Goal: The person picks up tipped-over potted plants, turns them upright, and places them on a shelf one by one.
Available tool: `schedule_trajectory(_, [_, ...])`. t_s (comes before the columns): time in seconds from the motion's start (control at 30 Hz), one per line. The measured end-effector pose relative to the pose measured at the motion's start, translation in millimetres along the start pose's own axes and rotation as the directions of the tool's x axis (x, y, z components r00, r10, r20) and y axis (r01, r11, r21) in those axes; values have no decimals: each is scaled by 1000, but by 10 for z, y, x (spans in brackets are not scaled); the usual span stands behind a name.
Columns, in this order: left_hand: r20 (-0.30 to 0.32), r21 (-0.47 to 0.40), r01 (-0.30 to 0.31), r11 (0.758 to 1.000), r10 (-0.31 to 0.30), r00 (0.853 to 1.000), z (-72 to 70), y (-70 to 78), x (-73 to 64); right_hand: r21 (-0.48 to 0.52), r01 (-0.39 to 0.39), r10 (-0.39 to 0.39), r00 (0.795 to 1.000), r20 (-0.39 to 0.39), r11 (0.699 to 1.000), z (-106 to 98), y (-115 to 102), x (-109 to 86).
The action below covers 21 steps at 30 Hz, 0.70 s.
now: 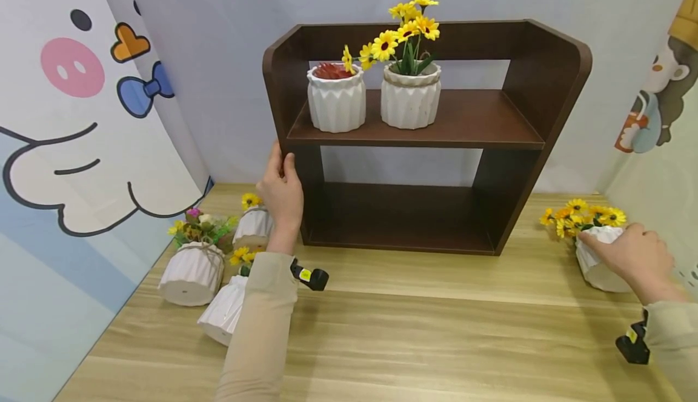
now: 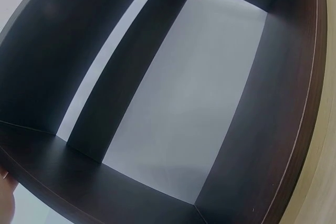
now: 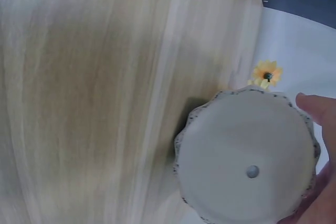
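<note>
At the left side of a dark brown two-tier shelf (image 1: 414, 141), my left hand (image 1: 282, 196) touches the side panel near its front edge. Its fingers point upward and hold no pot. On the right, my right hand (image 1: 635, 256) grips a white flowerpot (image 1: 597, 265) with yellow flowers (image 1: 583, 214). That pot is tilted, and its round base (image 3: 236, 150) with a drain hole faces the right wrist camera. Whether it touches the table cannot be told. Upright on the upper shelf stand a white pot with a red plant (image 1: 336, 99) and a white pot of yellow flowers (image 1: 411, 99).
Left of the shelf, a pot with mixed flowers (image 1: 192, 273) and two pots with yellow flowers, one nearer (image 1: 225, 311) and one farther (image 1: 253, 227), lie tipped on the wooden table (image 1: 436, 329). My left forearm partly covers the nearer one. Printed walls (image 1: 71, 147) flank the table.
</note>
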State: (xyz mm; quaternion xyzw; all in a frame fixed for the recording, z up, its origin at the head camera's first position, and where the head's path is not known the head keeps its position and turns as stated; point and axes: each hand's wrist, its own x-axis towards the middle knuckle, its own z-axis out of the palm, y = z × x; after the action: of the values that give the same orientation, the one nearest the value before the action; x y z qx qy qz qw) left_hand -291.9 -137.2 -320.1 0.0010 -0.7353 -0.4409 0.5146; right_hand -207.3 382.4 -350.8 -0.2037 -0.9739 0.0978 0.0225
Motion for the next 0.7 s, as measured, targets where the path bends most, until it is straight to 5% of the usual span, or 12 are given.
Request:
schedule_trajectory(0.37, [-6, 4, -9, 1000, 9, 1000, 3, 14, -11, 27, -27, 25, 998, 58, 999, 89, 86, 77])
schedule_trajectory(0.7, [7, -1, 6, 1000, -6, 1000, -1, 12, -10, 145, -44, 42, 999, 13, 988, 108, 151, 44])
